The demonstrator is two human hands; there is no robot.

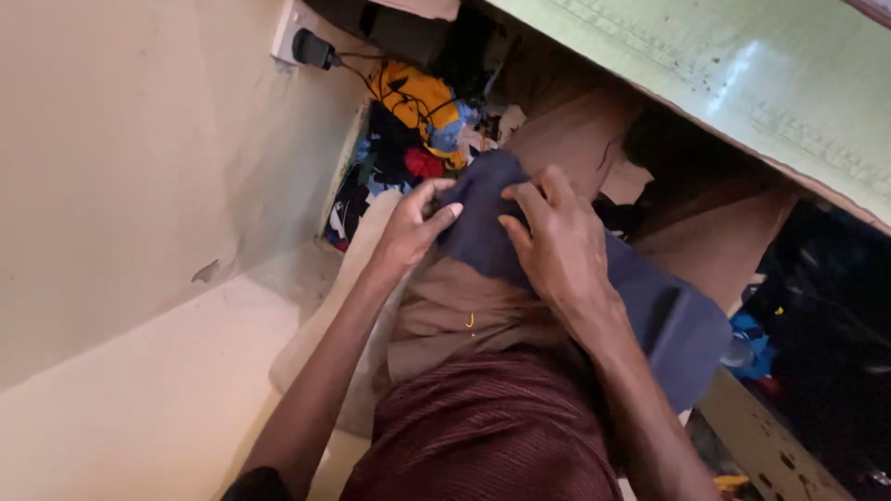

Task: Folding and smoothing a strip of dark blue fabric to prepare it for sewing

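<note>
Dark blue cloth (650, 306) across tan-trousered lap (455, 311).

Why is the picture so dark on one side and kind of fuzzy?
Head view: light falls on the pale wall and the green surface, with a bright patch of glare there; the lower right corner sits in deep shadow. The left hand and right hand gripping the dark blue cloth look slightly soft; the whole view is tilted.

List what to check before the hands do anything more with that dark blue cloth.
1. Left hand pinching the blue cloth: ok.
2. Right hand pressing on the cloth: ok.
3. Cloth resting on the lap, over the tan trousers: ok.
4. Cloth's far end clear of the table: cannot tell.
5. Scrap pile apart from the cloth: ok.
6. Charger cord away from both hands: ok.
</note>
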